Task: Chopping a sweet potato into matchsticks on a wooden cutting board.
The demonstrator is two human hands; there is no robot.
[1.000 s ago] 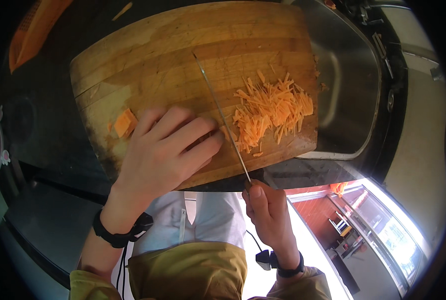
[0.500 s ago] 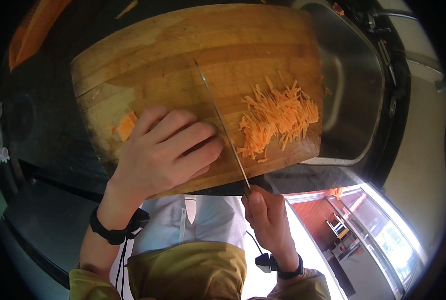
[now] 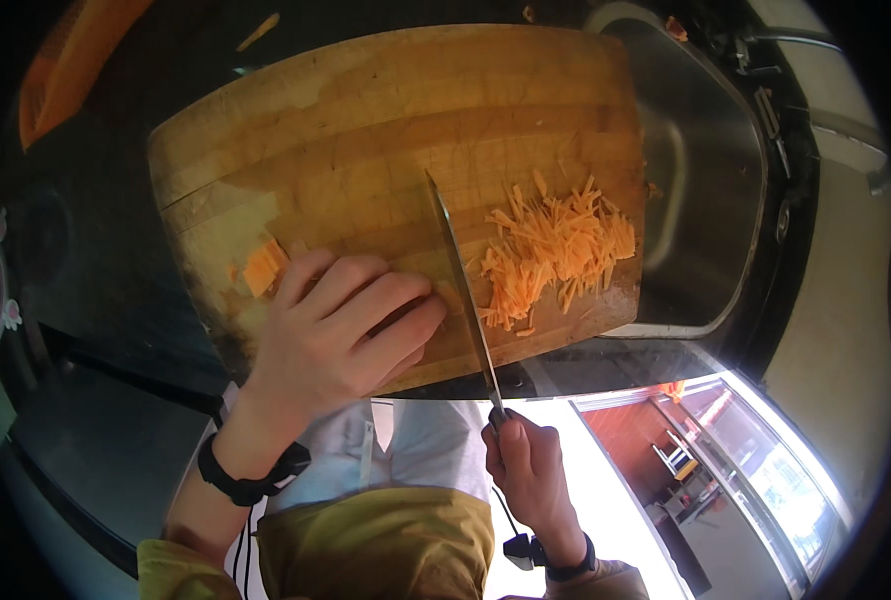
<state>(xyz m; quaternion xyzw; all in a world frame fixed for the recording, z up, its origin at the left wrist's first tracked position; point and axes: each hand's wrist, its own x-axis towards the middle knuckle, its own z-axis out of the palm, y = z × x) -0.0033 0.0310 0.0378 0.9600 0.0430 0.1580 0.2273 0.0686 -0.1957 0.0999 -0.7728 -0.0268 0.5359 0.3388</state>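
My right hand (image 3: 532, 470) grips the handle of a kitchen knife (image 3: 463, 268). Its blade points away from me, edge-on, over the wooden cutting board (image 3: 366, 130), just right of my left fingers. With fingers bent and knuckles up, my left hand (image 3: 351, 320) presses down on the near part of the board; whatever lies beneath the fingers is hidden. A loose heap of thin carrot strips (image 3: 556, 245) lies on the board to the right of the blade. Left of my left hand sit a few carrot slices (image 3: 265, 266), partly behind the fingers.
A steel sink (image 3: 701, 200) lies under and beyond the board's right end. Far left stands an orange container (image 3: 66, 75), and a carrot scrap (image 3: 258, 32) is on the dark counter (image 3: 96, 260). The board's near edge is close to my body.
The blade has shifted a little right and toward me, with my right hand lower. My left hand has slid slightly nearer, still pressing down. The view has tilted slightly.
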